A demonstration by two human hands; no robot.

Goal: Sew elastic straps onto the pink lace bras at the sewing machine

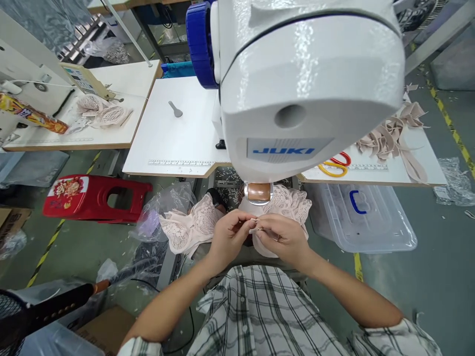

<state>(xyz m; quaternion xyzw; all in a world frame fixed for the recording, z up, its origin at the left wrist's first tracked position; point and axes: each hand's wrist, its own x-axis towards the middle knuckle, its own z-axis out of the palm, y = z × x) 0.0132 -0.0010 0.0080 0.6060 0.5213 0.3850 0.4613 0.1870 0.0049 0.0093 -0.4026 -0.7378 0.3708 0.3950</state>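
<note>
A pale pink lace bra [191, 222] hangs below the head of a white sewing machine [304, 99], its second lace cup [289, 202] to the right. My left hand [232, 232] pinches the bra's edge between thumb and forefinger. Close against it, my right hand [284, 235] pinches the same narrow edge, fingers curled. The two sets of fingertips nearly meet in front of the machine's lower end. The exact bit of fabric between them is small and partly covered by the fingers.
Scissors with red and yellow handles [336, 165] lie on the table's right side, near a heap of beige straps [389, 133]. A lidded plastic box [367, 217] stands below. Left are a red stool [96, 198] and a neighbouring table with another lace bra [104, 111].
</note>
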